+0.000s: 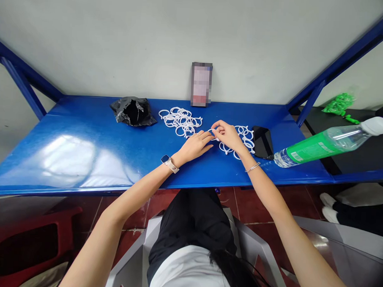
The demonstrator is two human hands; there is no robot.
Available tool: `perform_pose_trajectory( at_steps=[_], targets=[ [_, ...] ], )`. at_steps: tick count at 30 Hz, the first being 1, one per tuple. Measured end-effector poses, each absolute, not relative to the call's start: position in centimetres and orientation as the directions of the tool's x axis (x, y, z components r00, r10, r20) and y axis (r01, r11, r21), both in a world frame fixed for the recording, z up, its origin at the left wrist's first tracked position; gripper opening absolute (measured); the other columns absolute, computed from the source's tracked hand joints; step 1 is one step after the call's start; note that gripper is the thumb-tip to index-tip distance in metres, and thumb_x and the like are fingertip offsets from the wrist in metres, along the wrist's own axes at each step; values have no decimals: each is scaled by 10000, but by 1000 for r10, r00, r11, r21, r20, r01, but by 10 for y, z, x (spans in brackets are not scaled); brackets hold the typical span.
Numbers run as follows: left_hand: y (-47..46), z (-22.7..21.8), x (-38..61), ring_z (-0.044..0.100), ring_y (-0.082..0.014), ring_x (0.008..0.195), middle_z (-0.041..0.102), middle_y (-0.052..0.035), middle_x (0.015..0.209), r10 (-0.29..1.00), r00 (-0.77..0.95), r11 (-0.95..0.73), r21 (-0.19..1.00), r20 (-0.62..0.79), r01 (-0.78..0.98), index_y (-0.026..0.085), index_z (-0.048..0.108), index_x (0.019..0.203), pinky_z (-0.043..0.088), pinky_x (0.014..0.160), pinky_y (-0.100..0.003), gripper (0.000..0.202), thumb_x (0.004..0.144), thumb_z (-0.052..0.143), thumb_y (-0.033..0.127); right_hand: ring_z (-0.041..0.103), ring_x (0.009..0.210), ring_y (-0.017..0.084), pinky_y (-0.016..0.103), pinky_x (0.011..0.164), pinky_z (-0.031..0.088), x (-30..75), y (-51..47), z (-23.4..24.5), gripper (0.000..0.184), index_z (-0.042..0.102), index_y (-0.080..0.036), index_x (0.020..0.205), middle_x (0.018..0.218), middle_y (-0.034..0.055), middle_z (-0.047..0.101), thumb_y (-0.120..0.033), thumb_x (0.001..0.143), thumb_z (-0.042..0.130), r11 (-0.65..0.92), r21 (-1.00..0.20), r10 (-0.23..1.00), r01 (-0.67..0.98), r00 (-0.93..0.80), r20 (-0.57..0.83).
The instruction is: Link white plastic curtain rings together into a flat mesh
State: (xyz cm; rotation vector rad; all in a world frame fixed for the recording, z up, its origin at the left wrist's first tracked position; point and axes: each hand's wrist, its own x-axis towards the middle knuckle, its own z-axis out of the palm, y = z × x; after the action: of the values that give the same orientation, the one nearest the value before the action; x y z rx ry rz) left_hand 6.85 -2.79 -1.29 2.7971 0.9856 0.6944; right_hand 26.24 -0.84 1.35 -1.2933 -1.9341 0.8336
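My left hand [195, 144] and my right hand [227, 134] meet over the blue table [92, 147], both pinching a white plastic ring [212, 136] between their fingertips. A loose pile of white rings [180, 119] lies just behind my left hand. A second group of white rings [246, 136] lies under and to the right of my right hand. My left wrist wears a watch, my right a thin bracelet.
A crumpled black plastic bag [133, 111] sits at the back left. A small box [201, 84] stands against the wall. A black phone [262, 141] and a green-labelled water bottle [327, 143] lie at the right. A red stool [28, 246] stands below left.
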Motion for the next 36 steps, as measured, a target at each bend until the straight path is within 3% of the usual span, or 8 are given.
perform_pose_trajectory(
  at_steps=[4, 8, 11, 14, 18, 22, 28, 36],
  targets=[
    [-21, -12, 65, 595, -215, 884, 666, -91, 946, 672, 606, -739, 351, 425, 574, 162, 629, 926, 489, 796, -327, 227, 1028, 488, 308, 524, 610, 125, 273, 640, 429, 251, -12, 8, 144, 569, -221, 1017, 783, -20, 606, -312, 914, 525, 424, -772, 892, 473, -364, 267],
    [-13, -9, 57, 569, -169, 790, 620, -55, 843, 735, 518, -668, 599, 437, 443, 164, 604, 842, 454, 750, -288, 253, 1016, 516, 325, 568, 849, 182, 338, 818, 458, 246, -12, 7, 337, 592, -200, 793, 967, 65, 590, -409, 990, 416, 509, -732, 837, 454, -461, 297],
    [-10, -4, 52, 524, -127, 666, 578, -14, 729, 803, 489, -511, 816, 340, 272, 161, 584, 803, 418, 660, -256, 350, 1007, 511, 436, 553, 1054, 229, 379, 978, 431, 244, -11, 6, 480, 622, -196, 763, 1139, 95, 551, -573, 984, 423, 476, -798, 836, 369, -470, 282],
    [-8, 0, 50, 385, -76, 506, 436, 46, 612, 854, 491, -223, 974, 171, 49, 169, 536, 782, 332, 514, -220, 446, 957, 541, 580, 540, 1025, 220, 376, 1000, 408, 238, -9, 4, 517, 616, -206, 781, 1021, 68, 573, -679, 934, 475, 380, -897, 851, 224, -465, 244],
    [-5, 8, 43, 194, -38, 437, 269, 98, 548, 831, 557, 82, 990, -6, -112, 176, 494, 740, 157, 423, -195, 476, 872, 667, 599, 467, 713, 150, 320, 819, 422, 226, -9, 1, 481, 564, -213, 763, 690, -19, 497, -682, 859, 606, 116, -993, 869, -17, -482, 110],
    [-1, 16, 35, 167, -31, 434, 250, 102, 516, 772, 628, 217, 968, -93, -123, 165, 506, 693, 132, 420, -194, 469, 838, 735, 547, 360, 621, 108, 276, 703, 371, 218, -11, 4, 462, 572, -198, 723, 641, -46, 435, -618, 748, 762, -61, -985, 871, -161, -490, 26],
    [-4, 16, 39, 209, -31, 464, 292, 69, 527, 741, 671, 182, 965, -9, -189, 155, 475, 595, 148, 447, -203, 566, 788, 755, 608, 406, 656, 119, 269, 668, 362, 220, -14, 11, 492, 520, -198, 624, 660, -23, 460, -611, 745, 758, -67, -981, 877, -180, -480, 28],
    [-10, 10, 49, 288, -70, 525, 334, 41, 563, 776, 628, 90, 973, 64, -211, 175, 448, 561, 315, 508, -257, 631, 733, 739, 708, 381, 640, 119, 286, 666, 397, 225, -18, 13, 497, 508, -208, 647, 672, -21, 459, -643, 750, 726, -50, -987, 858, -156, -512, 37]
  ],
)
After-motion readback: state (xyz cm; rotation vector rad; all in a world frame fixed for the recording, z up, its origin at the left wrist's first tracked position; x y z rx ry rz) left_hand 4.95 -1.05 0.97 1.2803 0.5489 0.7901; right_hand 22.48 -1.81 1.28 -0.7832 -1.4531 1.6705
